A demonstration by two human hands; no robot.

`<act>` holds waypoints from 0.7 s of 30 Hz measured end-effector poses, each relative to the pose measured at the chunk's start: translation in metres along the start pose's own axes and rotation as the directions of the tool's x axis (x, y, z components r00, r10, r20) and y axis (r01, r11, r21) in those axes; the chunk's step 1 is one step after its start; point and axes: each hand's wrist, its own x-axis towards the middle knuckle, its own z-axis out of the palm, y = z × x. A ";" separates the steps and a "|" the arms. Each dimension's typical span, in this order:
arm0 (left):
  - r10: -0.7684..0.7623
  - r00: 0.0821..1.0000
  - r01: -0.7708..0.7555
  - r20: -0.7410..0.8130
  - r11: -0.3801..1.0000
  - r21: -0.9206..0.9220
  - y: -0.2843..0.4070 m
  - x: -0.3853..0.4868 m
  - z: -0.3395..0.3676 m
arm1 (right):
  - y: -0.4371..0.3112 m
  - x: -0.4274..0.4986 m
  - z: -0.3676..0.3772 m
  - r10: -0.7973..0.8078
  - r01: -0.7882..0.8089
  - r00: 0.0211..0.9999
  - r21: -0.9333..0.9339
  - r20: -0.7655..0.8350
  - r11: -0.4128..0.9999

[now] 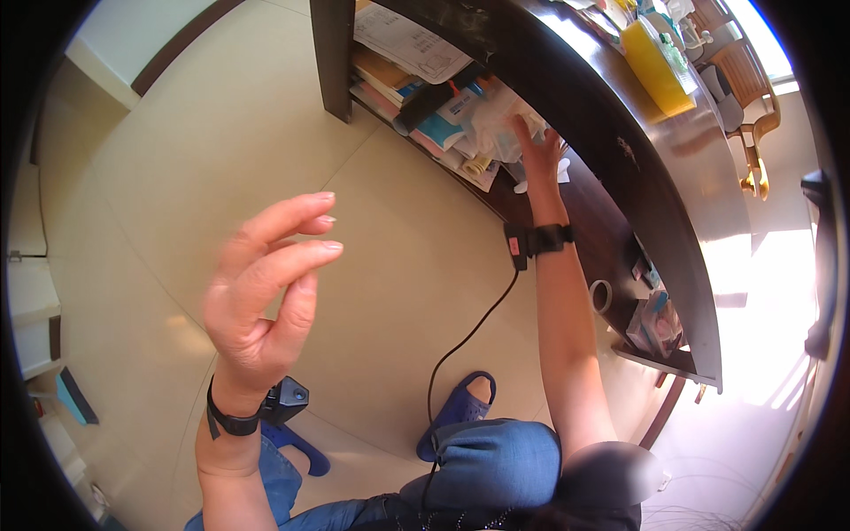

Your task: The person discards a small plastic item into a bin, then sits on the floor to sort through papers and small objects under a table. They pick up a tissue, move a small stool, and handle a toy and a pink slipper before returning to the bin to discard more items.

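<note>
My left hand (pixel 265 285) is raised over the tiled floor, fingers loosely curled and apart, holding nothing. A strap with a small black camera (pixel 287 399) is around that wrist. My right hand (pixel 539 143) reaches into the shelf under the dark wooden table, its fingers at a crumpled clear plastic bag (pixel 499 126); whether they grip it I cannot tell. Left of the bag are stacked books and papers (pixel 382 76), a printed sheet (pixel 412 43), a blue-and-white packet (pixel 441 126) and a cream-coloured roll (pixel 476 164). The right wrist wears a black strapped device (pixel 518 245) with a cable.
The curved dark table edge (pixel 637 166) overhangs my right arm. A roll of tape (pixel 601 296) and a filled plastic bag (pixel 654 325) lie farther along the shelf. A yellow container (pixel 654 70) stands on the tabletop, near a wooden chair (pixel 740 73). The black cable (pixel 441 362) hangs beside my knee.
</note>
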 end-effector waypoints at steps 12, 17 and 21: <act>0.035 0.999 -0.035 -0.005 0.999 0.008 -0.014 -0.014 -0.013 | 0.016 0.029 -0.011 0.228 -0.426 0.877 0.465 0.423 0.776; -0.023 1.000 0.023 0.003 1.000 -0.010 -0.021 -0.021 -0.026 | 0.028 0.023 -0.078 -0.027 -0.015 0.921 0.106 0.388 0.994; -0.053 0.998 0.053 0.027 0.999 -0.003 -0.022 -0.023 -0.025 | 0.027 0.031 -0.075 -0.233 0.273 0.951 -0.201 0.201 0.941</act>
